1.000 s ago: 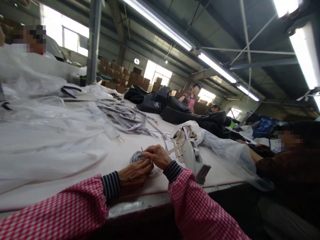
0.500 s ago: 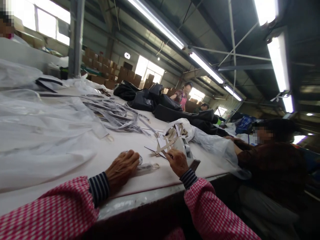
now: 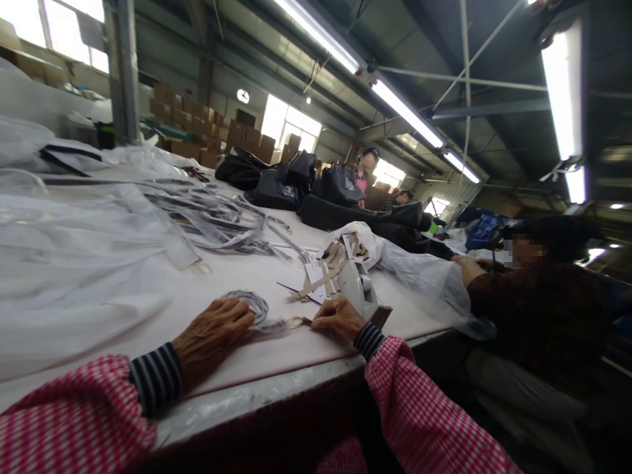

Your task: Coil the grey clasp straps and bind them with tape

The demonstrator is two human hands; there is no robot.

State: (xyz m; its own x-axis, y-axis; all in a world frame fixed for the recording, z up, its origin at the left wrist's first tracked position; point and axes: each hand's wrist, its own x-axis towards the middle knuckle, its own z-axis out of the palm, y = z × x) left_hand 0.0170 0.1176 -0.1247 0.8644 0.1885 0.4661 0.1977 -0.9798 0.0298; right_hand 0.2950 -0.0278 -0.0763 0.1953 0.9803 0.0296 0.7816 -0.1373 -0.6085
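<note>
My left hand (image 3: 214, 332) lies over a coiled grey strap (image 3: 254, 301) that looks wrapped in clear plastic, its fingers together and pressing the coil to the table. From the coil a short tail runs right to a gold-coloured metal ring (image 3: 295, 322). At that ring my right hand (image 3: 340, 318) is closed in a pinch on a small dark piece at the tail's end; its exact shape is partly hidden by the fingers. Just beyond the right hand are loose grey and white card strips (image 3: 320, 276) and a pale tape dispenser (image 3: 356, 289).
Several plastic-wrapped straps (image 3: 207, 220) and clear plastic sheeting (image 3: 74, 263) cover the table's left side. Black bags (image 3: 340, 187) are piled at the back. A co-worker (image 3: 538, 289) sits at right beside a plastic bag (image 3: 419, 276). The table's metal edge (image 3: 257, 398) runs in front.
My right hand has moved from the card strips down and left to the metal ring. My left hand has shifted left, showing more of the coil. The view has turned slightly.
</note>
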